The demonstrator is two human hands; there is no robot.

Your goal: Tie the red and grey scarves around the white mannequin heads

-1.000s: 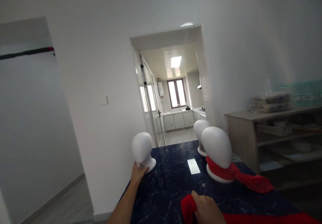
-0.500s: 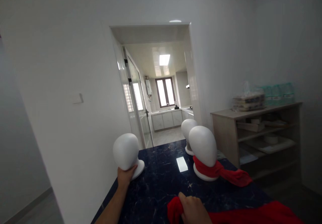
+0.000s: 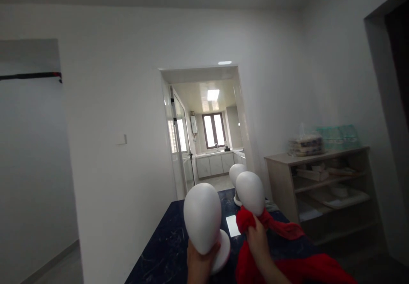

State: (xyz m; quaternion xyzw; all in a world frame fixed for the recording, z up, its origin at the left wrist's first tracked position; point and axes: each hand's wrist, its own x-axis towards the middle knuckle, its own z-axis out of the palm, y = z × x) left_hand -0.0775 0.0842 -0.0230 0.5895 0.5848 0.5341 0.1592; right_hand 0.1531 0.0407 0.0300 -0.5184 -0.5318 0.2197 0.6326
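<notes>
A white mannequin head [image 3: 202, 216] is tilted toward me at the near middle, its round base [image 3: 224, 250] off to the right. My left hand [image 3: 200, 260] is closed round its neck beneath the chin. In my right hand [image 3: 256, 235] is a bunched end of a red scarf [image 3: 244, 220], held up beside the head; the rest of the cloth trails down to the right over the table. Behind stands a second white mannequin head [image 3: 251, 192] with another red scarf [image 3: 284, 228] about its neck, partly hidden by my right hand.
A third white mannequin head [image 3: 237, 173] stands at the far end of the dark blue marbled table [image 3: 162, 233]. To the right is a wooden shelf unit [image 3: 279, 186] with bottles [image 3: 338, 137] and a wrapped pack [image 3: 306, 144] on top. Beyond the table a doorway opens onto a kitchen.
My left hand has brought the mannequin head from the left toward me and the middle, tilting it. My right hand has lifted the scarf end up and forward. The view has tipped up.
</notes>
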